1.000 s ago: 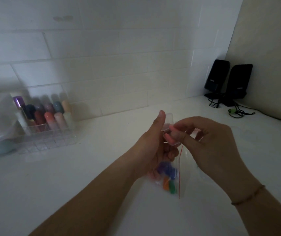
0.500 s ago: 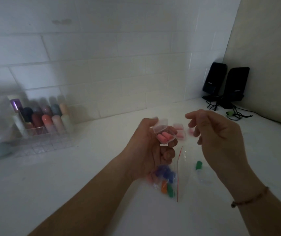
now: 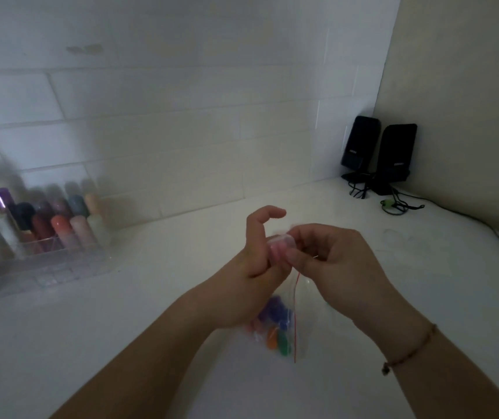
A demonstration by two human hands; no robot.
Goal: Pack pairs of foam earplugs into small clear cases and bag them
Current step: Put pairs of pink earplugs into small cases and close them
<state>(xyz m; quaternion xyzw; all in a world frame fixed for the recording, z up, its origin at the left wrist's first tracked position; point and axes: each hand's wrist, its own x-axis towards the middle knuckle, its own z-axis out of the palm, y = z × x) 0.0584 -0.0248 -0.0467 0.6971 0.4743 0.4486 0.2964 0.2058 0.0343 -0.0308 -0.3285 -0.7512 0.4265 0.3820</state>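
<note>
A small clear case [image 3: 279,244] with pink earplugs inside sits above the white counter [image 3: 151,297], gripped between both hands: the left hand [image 3: 254,267] cradles it, forefinger raised, and the right hand [image 3: 330,261] pinches its edge; beneath them lies a clear bag [image 3: 281,331] of coloured earplugs

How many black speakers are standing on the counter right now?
2. Both stand in the far right corner, side by side: the left speaker by the tiled wall, the right speaker beside it, nearer the side wall. No others show.
</note>
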